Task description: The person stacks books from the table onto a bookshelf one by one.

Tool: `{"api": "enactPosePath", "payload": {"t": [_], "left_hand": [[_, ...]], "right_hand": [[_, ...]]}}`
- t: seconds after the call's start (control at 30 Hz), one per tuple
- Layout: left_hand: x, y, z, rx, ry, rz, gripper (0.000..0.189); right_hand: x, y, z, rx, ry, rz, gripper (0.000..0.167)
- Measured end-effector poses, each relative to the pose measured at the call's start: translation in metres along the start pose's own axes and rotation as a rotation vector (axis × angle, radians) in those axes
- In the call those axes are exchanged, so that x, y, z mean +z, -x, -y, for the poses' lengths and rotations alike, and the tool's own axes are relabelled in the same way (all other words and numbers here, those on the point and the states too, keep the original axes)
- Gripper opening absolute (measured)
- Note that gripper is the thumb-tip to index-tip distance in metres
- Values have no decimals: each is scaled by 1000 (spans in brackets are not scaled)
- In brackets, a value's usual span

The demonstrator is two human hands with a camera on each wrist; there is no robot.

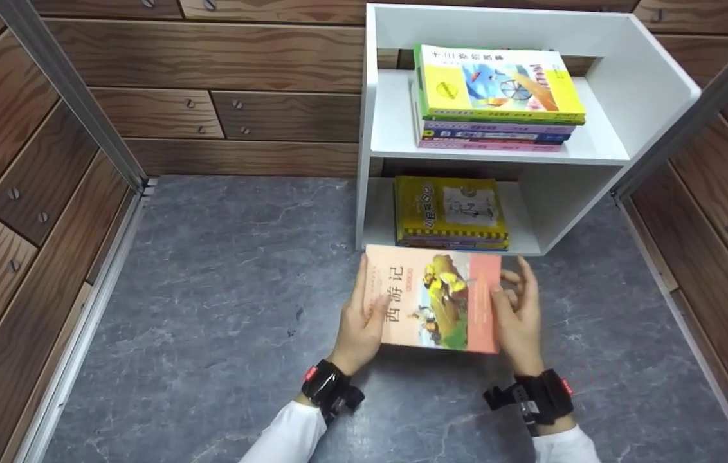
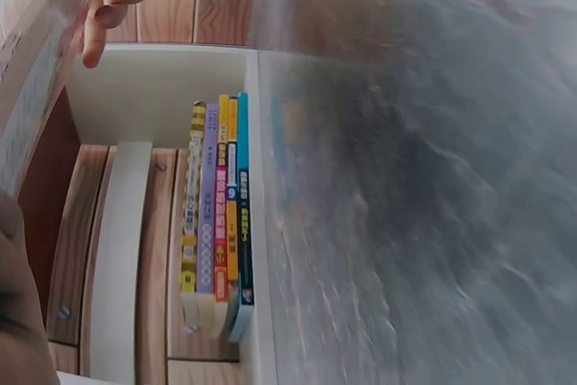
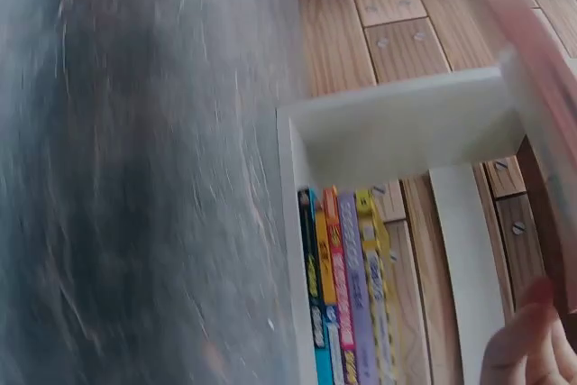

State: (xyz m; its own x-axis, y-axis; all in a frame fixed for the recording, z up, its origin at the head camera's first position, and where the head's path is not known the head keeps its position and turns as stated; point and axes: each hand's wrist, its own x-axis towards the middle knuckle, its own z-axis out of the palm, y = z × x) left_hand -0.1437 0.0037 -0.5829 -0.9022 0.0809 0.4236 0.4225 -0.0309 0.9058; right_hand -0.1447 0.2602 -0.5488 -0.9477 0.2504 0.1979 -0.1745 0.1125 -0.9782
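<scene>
A pink book [image 1: 444, 302] with a colourful picture on its cover is held between both hands, in front of the white shelf unit [image 1: 367, 128]. My left hand [image 1: 359, 331] grips its left edge, thumb on the cover. The right hand [image 1: 519, 321] holds the opposite edge, thumb on the cover and fingers curled beneath. Just beyond the book, a stack of books [image 1: 451, 206] with a yellow one on top lies on the lower shelf. In the left wrist view, the spines of these stacked books [image 2: 216, 214] show beside the held book's edge [image 2: 41, 69].
On the upper shelf lies another stack of books [image 1: 499, 83], a yellow and white one uppermost. Wood-patterned panels [image 1: 261, 58] stand behind and on both sides. Grey marbled flooring [image 1: 229, 289] spreads around the shelf unit. Black straps with cameras [image 1: 332, 389] sit on both wrists.
</scene>
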Motion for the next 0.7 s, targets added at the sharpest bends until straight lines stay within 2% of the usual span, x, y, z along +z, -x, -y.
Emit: {"api": "enactPosePath", "payload": {"t": [0.17,0.3,0.47,0.57,0.7], "left_hand": [[11,-12,0,-23,10,-69,75],[22,-20,3,-32,6,-119,74],[37,-27,9,-131,-27,-195,74],[45,-34,13,-182,-97,-253,70],[51,-48,15,-220,-157,-323,58]], "right_hand": [[10,9,-3,-4,-52,-29,60],[16,11,-9,-75,-34,-75,56],[15,8,-18,-123,46,-130,55],[8,3,-21,-105,118,-85,59],[-6,-5,-24,-123,270,43,80]]}}
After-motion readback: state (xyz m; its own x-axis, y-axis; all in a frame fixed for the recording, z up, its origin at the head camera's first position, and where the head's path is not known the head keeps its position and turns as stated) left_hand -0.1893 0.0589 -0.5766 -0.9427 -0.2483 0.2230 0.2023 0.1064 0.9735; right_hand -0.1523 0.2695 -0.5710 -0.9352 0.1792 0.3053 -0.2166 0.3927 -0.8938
